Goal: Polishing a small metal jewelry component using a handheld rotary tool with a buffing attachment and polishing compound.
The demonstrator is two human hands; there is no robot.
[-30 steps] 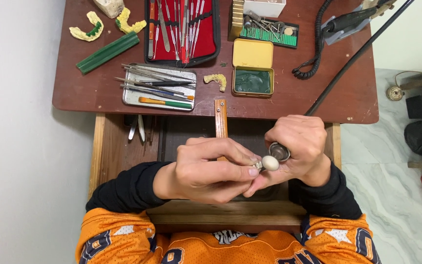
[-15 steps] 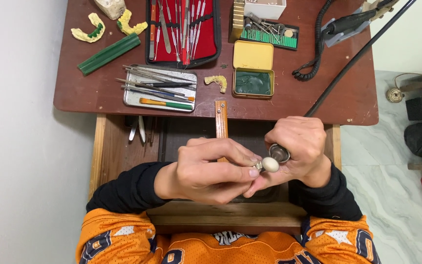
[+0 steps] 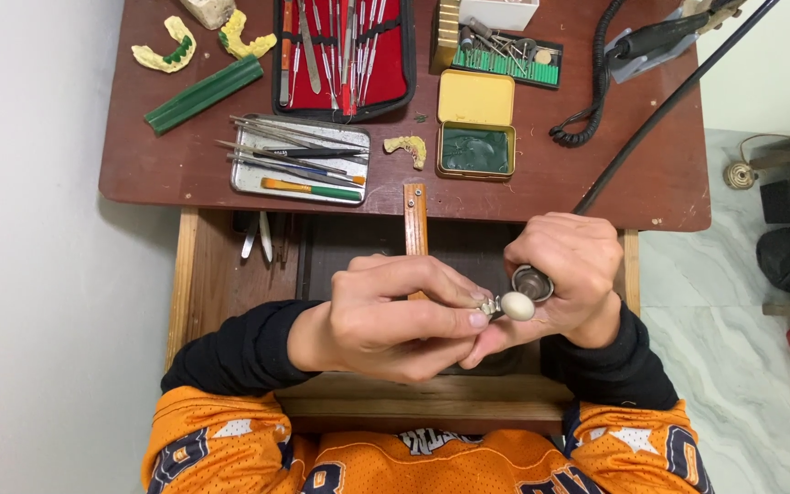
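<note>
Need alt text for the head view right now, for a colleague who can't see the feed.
Seen from above, a person's right hand holds a rotary handpiece with a rounded white polishing tip against a small piece pinched in the left hand, over an open wooden drawer. The brown table beyond holds a metal tray of instruments, a red tool case, a yellow tin and yellow dental casts.
</note>
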